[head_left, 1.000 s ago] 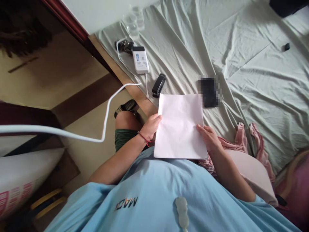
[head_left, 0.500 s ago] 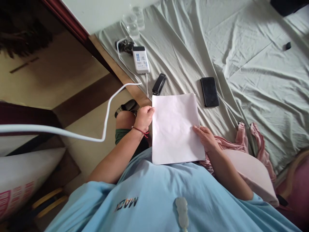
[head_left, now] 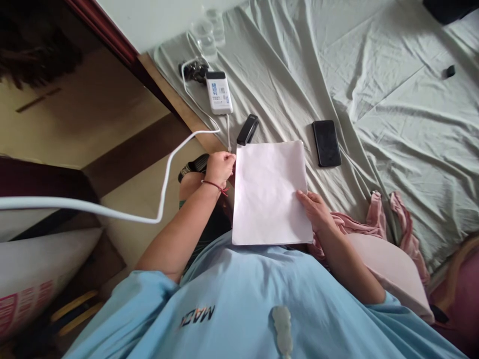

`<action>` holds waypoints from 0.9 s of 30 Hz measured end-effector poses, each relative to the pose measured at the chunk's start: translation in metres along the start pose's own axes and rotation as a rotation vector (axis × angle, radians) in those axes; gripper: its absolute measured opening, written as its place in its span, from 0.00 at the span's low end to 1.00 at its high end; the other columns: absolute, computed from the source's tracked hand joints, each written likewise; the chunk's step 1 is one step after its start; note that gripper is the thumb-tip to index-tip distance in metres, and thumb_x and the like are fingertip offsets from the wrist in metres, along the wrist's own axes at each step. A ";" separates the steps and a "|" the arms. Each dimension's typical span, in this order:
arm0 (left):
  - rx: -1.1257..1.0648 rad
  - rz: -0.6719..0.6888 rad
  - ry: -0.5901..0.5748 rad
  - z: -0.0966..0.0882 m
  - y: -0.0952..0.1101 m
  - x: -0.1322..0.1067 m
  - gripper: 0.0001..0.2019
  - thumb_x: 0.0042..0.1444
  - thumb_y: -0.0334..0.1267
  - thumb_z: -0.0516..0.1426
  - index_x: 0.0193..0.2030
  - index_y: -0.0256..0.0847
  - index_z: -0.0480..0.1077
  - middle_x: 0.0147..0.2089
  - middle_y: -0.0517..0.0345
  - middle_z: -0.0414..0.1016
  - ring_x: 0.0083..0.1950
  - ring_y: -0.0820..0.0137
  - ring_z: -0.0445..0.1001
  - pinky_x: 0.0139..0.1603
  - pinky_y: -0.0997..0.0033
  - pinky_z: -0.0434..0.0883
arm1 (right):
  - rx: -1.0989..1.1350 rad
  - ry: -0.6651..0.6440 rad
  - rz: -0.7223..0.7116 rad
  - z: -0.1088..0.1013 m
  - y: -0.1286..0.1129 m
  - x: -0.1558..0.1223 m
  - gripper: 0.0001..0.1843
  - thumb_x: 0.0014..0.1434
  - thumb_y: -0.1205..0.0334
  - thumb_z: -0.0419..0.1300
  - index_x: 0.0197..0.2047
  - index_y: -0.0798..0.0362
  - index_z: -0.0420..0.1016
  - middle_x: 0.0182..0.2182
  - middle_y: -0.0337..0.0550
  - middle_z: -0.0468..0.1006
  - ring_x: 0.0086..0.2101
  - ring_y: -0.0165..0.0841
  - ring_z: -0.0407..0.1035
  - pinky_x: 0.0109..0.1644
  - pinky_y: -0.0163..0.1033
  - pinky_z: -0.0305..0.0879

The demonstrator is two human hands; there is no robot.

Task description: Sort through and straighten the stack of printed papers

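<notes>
A small stack of blank white paper [head_left: 271, 194] lies in front of my body, its lower edge close to the blue shirt. Fingers closed, my left hand [head_left: 220, 168] pinches the paper's left edge near the upper corner. On the opposite side, my right hand [head_left: 312, 207] grips the right edge, thumb on top and fingers underneath. Just beyond the top left corner lies a black stapler [head_left: 248, 128], its near end right at the paper's edge. A black phone [head_left: 327, 143] rests on the sheet to the right.
A white power bank [head_left: 219, 93] with a cable stands beyond the stapler, near clear glasses [head_left: 209, 35]. The white cable [head_left: 123, 213] crosses the left side. Pink cloth [head_left: 359, 223] lies by my right forearm. A wrinkled grey-green bedsheet [head_left: 284, 75] covers the surface.
The paper has shifted slightly up and left, away from my body. My left hand has moved up along its left edge; my right hand keeps its grip.
</notes>
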State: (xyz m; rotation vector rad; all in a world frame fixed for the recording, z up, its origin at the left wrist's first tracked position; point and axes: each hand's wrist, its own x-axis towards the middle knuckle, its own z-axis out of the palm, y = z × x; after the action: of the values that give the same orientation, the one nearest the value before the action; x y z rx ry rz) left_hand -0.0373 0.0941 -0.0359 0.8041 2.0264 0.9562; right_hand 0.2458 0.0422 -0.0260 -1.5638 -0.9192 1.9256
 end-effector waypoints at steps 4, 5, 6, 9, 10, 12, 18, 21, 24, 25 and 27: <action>0.092 0.132 0.026 0.002 -0.010 0.021 0.08 0.58 0.36 0.56 0.32 0.35 0.73 0.26 0.56 0.72 0.25 0.71 0.68 0.23 0.74 0.63 | 0.061 0.006 -0.005 0.001 0.000 0.000 0.25 0.48 0.38 0.70 0.38 0.51 0.78 0.24 0.39 0.80 0.21 0.31 0.69 0.24 0.34 0.66; 0.113 0.182 0.038 0.002 -0.012 0.026 0.07 0.58 0.36 0.56 0.33 0.35 0.74 0.28 0.55 0.74 0.26 0.70 0.70 0.26 0.73 0.65 | 0.068 0.010 -0.009 0.001 0.000 0.000 0.25 0.48 0.38 0.70 0.37 0.51 0.78 0.24 0.39 0.80 0.20 0.31 0.69 0.24 0.34 0.66; 0.141 0.227 0.053 0.002 -0.014 0.030 0.07 0.58 0.35 0.56 0.35 0.35 0.74 0.30 0.54 0.76 0.28 0.69 0.72 0.30 0.73 0.67 | 0.072 0.015 -0.012 0.001 -0.001 0.000 0.25 0.48 0.38 0.70 0.37 0.51 0.78 0.24 0.39 0.80 0.20 0.30 0.68 0.23 0.34 0.65; 0.266 0.346 0.128 0.001 -0.011 0.037 0.10 0.59 0.32 0.54 0.41 0.36 0.76 0.36 0.52 0.80 0.37 0.66 0.77 0.43 0.68 0.71 | 0.053 0.036 -0.021 -0.001 -0.001 0.000 0.26 0.47 0.38 0.71 0.37 0.51 0.78 0.24 0.39 0.80 0.20 0.30 0.68 0.23 0.34 0.64; 0.312 0.384 0.153 0.000 -0.009 0.038 0.12 0.59 0.30 0.53 0.43 0.36 0.77 0.39 0.50 0.81 0.41 0.64 0.78 0.48 0.67 0.71 | 0.040 0.043 -0.023 -0.002 -0.001 0.000 0.26 0.47 0.37 0.70 0.37 0.51 0.78 0.23 0.39 0.80 0.20 0.30 0.68 0.23 0.34 0.64; 0.386 0.448 0.173 0.001 -0.003 0.040 0.16 0.58 0.26 0.52 0.46 0.37 0.79 0.43 0.48 0.81 0.46 0.61 0.78 0.53 0.64 0.69 | 0.006 0.061 -0.024 -0.004 -0.001 -0.001 0.26 0.47 0.37 0.70 0.37 0.51 0.77 0.23 0.39 0.79 0.21 0.32 0.70 0.23 0.34 0.65; 0.540 0.412 0.084 0.009 0.007 0.045 0.14 0.53 0.25 0.53 0.37 0.36 0.81 0.39 0.45 0.80 0.41 0.58 0.76 0.46 0.63 0.69 | -0.065 0.092 -0.018 -0.008 0.000 -0.001 0.28 0.47 0.34 0.68 0.39 0.50 0.77 0.22 0.41 0.79 0.24 0.37 0.74 0.24 0.36 0.67; 0.556 0.382 0.053 0.012 0.009 0.040 0.13 0.55 0.29 0.53 0.36 0.35 0.81 0.36 0.44 0.80 0.39 0.59 0.76 0.42 0.64 0.67 | -0.063 0.095 -0.015 -0.009 0.000 -0.001 0.29 0.46 0.34 0.68 0.39 0.51 0.77 0.22 0.41 0.79 0.24 0.37 0.75 0.24 0.36 0.67; 0.510 0.380 0.040 0.012 0.009 0.036 0.13 0.56 0.29 0.53 0.37 0.35 0.81 0.37 0.45 0.81 0.41 0.60 0.77 0.43 0.66 0.68 | -0.050 0.099 -0.007 -0.011 0.000 -0.003 0.30 0.46 0.34 0.69 0.40 0.50 0.78 0.22 0.41 0.79 0.24 0.38 0.74 0.24 0.37 0.67; 0.487 0.380 0.042 0.012 0.009 0.036 0.14 0.56 0.29 0.53 0.39 0.34 0.81 0.39 0.44 0.81 0.42 0.60 0.77 0.45 0.66 0.68 | -0.043 0.099 -0.004 -0.012 0.000 -0.003 0.30 0.46 0.34 0.69 0.41 0.50 0.78 0.22 0.41 0.79 0.24 0.38 0.74 0.24 0.37 0.67; 0.447 0.391 0.068 0.010 0.008 0.036 0.15 0.56 0.27 0.53 0.43 0.33 0.81 0.43 0.44 0.81 0.45 0.60 0.77 0.49 0.65 0.69 | -0.031 0.097 -0.001 -0.012 -0.001 -0.004 0.29 0.46 0.35 0.69 0.41 0.50 0.78 0.22 0.41 0.80 0.23 0.37 0.74 0.23 0.36 0.67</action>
State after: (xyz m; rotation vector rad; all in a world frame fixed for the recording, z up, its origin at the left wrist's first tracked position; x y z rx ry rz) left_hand -0.0459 0.1295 -0.0467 1.4670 2.2216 0.7434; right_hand 0.2587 0.0427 -0.0242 -1.6588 -0.9131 1.8249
